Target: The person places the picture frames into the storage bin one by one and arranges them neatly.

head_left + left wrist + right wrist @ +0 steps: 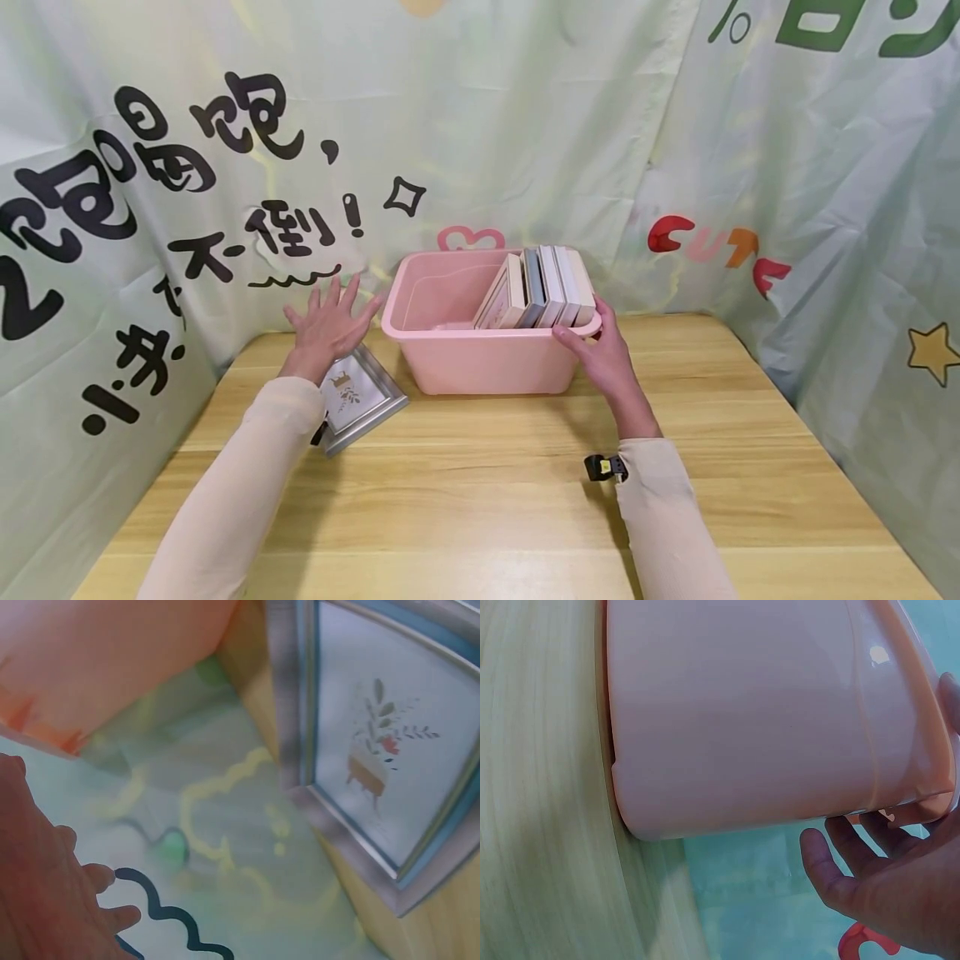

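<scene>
My left hand (328, 327) is spread wide, fingers straight and holding nothing, above the far end of a silver picture frame (360, 393). The frame lies slanted on the table to the left of a pink plastic bin (487, 363); its white picture shows a plant in a pot (370, 761). My right hand (604, 354) grips the bin's right front corner, thumb over the rim and fingers curled under it, as the fingers (826, 859) in the right wrist view show. Inside the bin's right half, several slim framed pieces (551, 287) stand on edge side by side.
The light wooden table (465, 500) reaches toward me in front of the bin. A printed cloth (525, 125) hangs close behind and along both sides. Small black cameras sit at my wrists, the right one (603, 468) plainly visible.
</scene>
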### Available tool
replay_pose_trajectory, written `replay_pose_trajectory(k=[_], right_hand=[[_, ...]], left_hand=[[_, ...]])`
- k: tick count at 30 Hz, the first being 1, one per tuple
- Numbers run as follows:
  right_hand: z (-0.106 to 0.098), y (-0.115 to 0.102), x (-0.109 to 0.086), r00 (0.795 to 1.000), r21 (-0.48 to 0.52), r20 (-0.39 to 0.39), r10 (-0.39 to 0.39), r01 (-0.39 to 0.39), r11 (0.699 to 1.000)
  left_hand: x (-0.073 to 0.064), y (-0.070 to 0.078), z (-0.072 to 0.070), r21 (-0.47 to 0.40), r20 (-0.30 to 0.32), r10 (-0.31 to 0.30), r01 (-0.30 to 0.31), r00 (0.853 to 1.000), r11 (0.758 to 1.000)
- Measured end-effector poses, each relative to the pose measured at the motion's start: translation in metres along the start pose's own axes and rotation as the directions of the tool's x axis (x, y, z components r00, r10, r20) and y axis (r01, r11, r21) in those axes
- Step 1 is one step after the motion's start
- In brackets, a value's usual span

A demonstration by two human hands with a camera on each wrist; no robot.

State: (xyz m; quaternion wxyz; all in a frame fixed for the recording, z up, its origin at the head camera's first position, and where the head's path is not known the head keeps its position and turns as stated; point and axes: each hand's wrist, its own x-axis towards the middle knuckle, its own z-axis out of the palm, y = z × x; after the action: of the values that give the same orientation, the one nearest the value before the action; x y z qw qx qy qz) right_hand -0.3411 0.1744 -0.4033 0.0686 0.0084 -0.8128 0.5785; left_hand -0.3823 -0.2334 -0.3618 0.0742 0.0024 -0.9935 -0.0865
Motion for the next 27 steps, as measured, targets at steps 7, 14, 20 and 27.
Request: replay_pose_trajectory(k=[7, 14, 20, 27], right_hand=[[0.0, -0.001, 0.0, 1.0, -0.001, 0.0, -0.003, 0.003, 1.0], [-0.001, -0.001, 0.0, 1.0, -0.003, 0.001, -0.005, 0.005, 1.0], [-0.001, -0.001, 0.0, 1.0, -0.009, -0.005, -0.008, 0.008, 1.0], [0.0, 0.0, 0.0, 1.0, 0.01, 0.001, -0.004, 0.004, 1.0]], left_hand=[[-0.005, -0.007, 0.016, 0.032, 0.035, 0.005, -0.006, 0.999, 0.999], [-0.014, -0.01, 0.03, 0.019, 0.07, 0.02, -0.021, 0.997, 1.0], [-0.021, -0.008, 0.039, 0.002, 0.093, 0.031, -0.031, 0.995, 1.0], [-0.031, -0.01, 0.053, 0.038, 0.121, 0.041, -0.046, 0.992, 0.998]])
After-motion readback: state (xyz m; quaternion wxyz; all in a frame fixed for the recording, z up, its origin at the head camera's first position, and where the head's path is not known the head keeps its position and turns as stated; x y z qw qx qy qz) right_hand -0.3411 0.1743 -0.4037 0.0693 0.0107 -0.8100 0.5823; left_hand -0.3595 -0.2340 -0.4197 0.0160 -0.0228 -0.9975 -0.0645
